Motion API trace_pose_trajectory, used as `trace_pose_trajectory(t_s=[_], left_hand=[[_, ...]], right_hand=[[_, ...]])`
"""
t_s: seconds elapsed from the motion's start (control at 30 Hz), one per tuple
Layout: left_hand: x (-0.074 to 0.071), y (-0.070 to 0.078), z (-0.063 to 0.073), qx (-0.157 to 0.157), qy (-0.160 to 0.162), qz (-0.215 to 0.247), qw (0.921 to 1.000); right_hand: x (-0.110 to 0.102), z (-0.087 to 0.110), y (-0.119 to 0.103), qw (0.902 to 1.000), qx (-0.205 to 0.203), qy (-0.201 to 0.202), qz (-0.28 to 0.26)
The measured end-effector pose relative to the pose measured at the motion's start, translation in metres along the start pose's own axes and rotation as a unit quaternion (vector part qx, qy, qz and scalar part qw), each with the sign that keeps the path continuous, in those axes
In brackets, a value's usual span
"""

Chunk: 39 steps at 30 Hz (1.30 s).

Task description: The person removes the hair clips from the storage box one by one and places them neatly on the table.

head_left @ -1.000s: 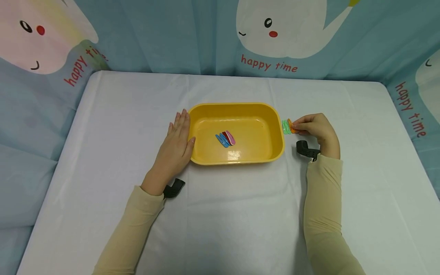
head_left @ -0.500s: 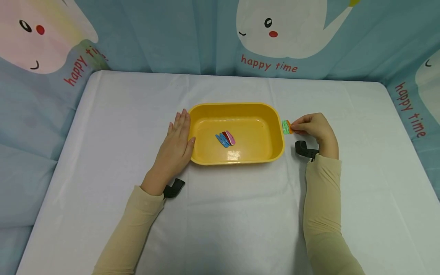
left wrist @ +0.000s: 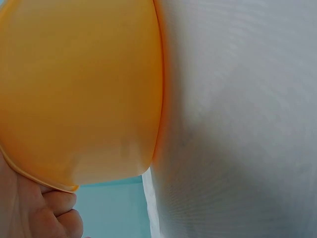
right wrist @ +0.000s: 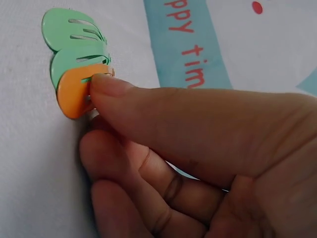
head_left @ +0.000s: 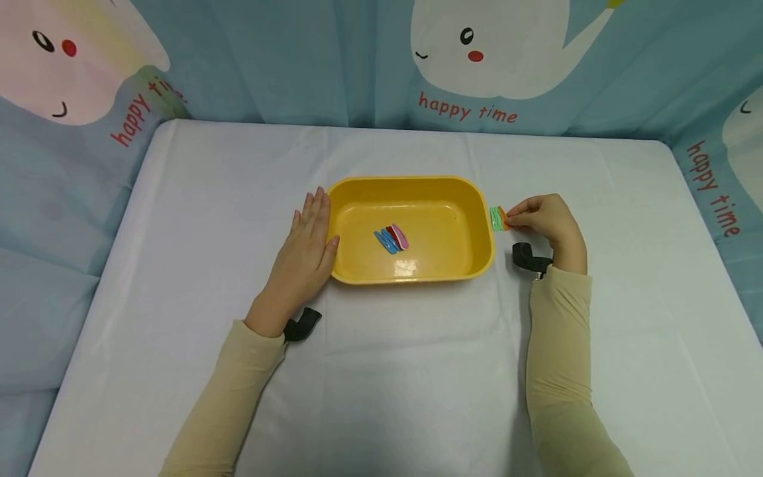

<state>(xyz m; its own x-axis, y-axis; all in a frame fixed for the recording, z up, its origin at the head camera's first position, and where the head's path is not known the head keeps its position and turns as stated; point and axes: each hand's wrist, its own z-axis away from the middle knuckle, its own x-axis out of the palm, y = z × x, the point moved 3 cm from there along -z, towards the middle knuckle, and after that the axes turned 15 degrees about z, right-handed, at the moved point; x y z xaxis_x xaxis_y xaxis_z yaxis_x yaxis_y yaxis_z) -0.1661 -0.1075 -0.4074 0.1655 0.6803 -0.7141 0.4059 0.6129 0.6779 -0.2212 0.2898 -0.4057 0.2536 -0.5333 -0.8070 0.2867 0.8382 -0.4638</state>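
My right hand (head_left: pixel 550 222) pinches an orange snap hair clip (right wrist: pixel 74 93) between thumb and fingertips. That clip overlaps the lower of two green hair clips (right wrist: pixel 69 29) lying side by side on the white cloth, just right of the yellow tray (head_left: pixel 441 275). My left hand (head_left: pixel 304 248) lies along the tray's left end, fingers straight and thumb over the rim. In the left wrist view its fingers show at the rim of the tray (left wrist: pixel 84 94). Inside the tray, blue hair clips (head_left: pixel 389 242), a dark red one (head_left: pixel 392 234) and a pink one (head_left: pixel 401 237) sit in a slanted row.
A white cloth (head_left: pixel 417 371) covers the table under the tray and both arms. Behind and beside it hangs a blue curtain (head_left: pixel 286 59) printed with white figures and red words. A black wrist mount (head_left: pixel 530 258) sits on each wrist.
My right hand has shifted slightly left, bringing the orange hair clip closer against the green ones. My left hand stays on the tray, and the clips inside it lie as before.
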Motion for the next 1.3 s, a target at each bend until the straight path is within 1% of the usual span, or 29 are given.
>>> trace_pose_trajectory(t_s=[0.23,0.43,0.63,0.73,0.93,1.07,1.3], left_hand=[[-0.001,0.001,0.0,-0.002,-0.001,0.002,1.0],[-0.002,0.0,0.0,0.002,-0.001,0.001,1.0],[-0.004,-0.001,-0.003,-0.001,-0.005,-0.002,1.0],[-0.003,-0.001,-0.003,-0.007,-0.007,-0.003,0.9999],[-0.003,0.0,-0.004,-0.013,-0.01,-0.001,0.9999],[-0.003,0.001,-0.007,-0.011,-0.009,0.0,0.9999],[-0.002,0.0,-0.004,-0.014,-0.01,-0.005,0.9998]], right_hand=[[-0.001,0.0,0.004,0.9999,-0.007,-0.004,-0.014],[-0.003,0.002,0.004,0.9994,-0.007,-0.006,-0.033],[-0.007,0.003,0.001,0.9968,-0.016,0.002,-0.079],[-0.01,0.007,-0.001,0.9946,-0.019,0.01,-0.101],[-0.018,0.016,-0.009,0.9921,-0.024,0.024,-0.121],[-0.024,0.022,-0.017,0.989,-0.039,0.036,-0.138],[-0.025,0.03,-0.031,0.9856,-0.065,0.038,-0.152]])
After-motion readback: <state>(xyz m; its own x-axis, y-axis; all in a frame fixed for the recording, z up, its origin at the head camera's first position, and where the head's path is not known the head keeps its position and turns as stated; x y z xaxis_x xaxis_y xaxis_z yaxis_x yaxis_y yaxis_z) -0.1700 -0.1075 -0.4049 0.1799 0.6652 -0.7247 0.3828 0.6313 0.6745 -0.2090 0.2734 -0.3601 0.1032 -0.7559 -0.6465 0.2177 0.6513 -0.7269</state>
